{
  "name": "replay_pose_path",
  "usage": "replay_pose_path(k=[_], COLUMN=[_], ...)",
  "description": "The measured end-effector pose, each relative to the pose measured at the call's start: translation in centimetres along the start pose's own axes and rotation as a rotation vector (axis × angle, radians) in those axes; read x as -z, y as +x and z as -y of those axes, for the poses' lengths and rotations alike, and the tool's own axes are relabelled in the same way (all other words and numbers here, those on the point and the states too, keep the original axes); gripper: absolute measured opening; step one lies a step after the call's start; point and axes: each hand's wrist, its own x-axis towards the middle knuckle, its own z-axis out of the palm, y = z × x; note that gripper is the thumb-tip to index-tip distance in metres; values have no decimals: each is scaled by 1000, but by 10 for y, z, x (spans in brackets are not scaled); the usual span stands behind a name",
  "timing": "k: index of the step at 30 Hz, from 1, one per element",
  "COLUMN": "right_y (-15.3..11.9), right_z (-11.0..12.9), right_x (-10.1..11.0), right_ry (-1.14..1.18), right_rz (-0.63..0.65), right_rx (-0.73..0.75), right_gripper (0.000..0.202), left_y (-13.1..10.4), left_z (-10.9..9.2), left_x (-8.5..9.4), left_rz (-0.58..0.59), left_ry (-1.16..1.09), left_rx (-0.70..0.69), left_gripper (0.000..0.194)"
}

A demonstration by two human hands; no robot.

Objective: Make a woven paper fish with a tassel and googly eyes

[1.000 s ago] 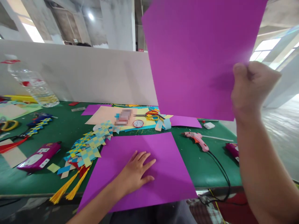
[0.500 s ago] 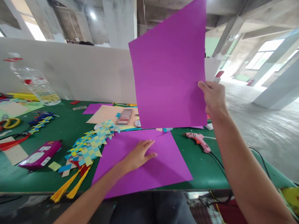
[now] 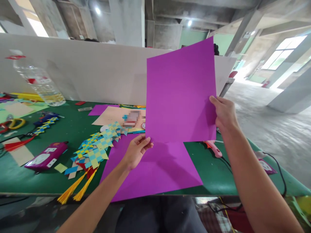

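Note:
My right hand [image 3: 224,111] pinches the right edge of a purple sheet [image 3: 181,94], which stands upright above the table. At the sheet's lower left corner is my left hand [image 3: 138,150], its thumb and fingers closed on that corner. A second purple sheet [image 3: 155,174] lies flat on the green table [image 3: 218,181], partly behind my left hand and the raised sheet. Woven blue and yellow paper pieces [image 3: 97,149] with yellow tassels lie beside its left edge.
A pink glue gun [image 3: 213,149] lies right of the flat sheet, its cord running right. A purple pouch [image 3: 47,157], scissors [image 3: 16,123] and a leaning plastic bottle [image 3: 41,81] are on the left. Behind the table stands a white partition [image 3: 97,72].
The raised sheet has come down, covering part of the glue gun. My left hand has lifted off the flat sheet and taken the raised sheet's lower left corner.

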Motion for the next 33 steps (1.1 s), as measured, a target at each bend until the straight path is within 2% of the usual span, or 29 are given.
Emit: replay_pose_path(k=[7, 11, 15, 27, 33], right_y=[-11, -16, -19, -24, -25], right_z=[-9, -17, -21, -24, -22], right_x=[4, 2, -1, -9, -12], right_ry=[69, 90, 89, 85, 82], right_rz=[-11, -9, -14, -11, -17], right_rx=[-94, -139, -174, -198, -195], right_gripper=[1, 2, 3, 6, 6], left_y=[-11, -16, -20, -24, -21], left_z=[4, 7, 10, 12, 15], left_x=[2, -5, -14, -13, -8], left_rz=[20, 21, 19, -161, -143], left_ry=[-41, -142, -256, -289, -248], left_rx=[13, -38, -24, 147, 131], left_gripper=[19, 17, 20, 36, 40])
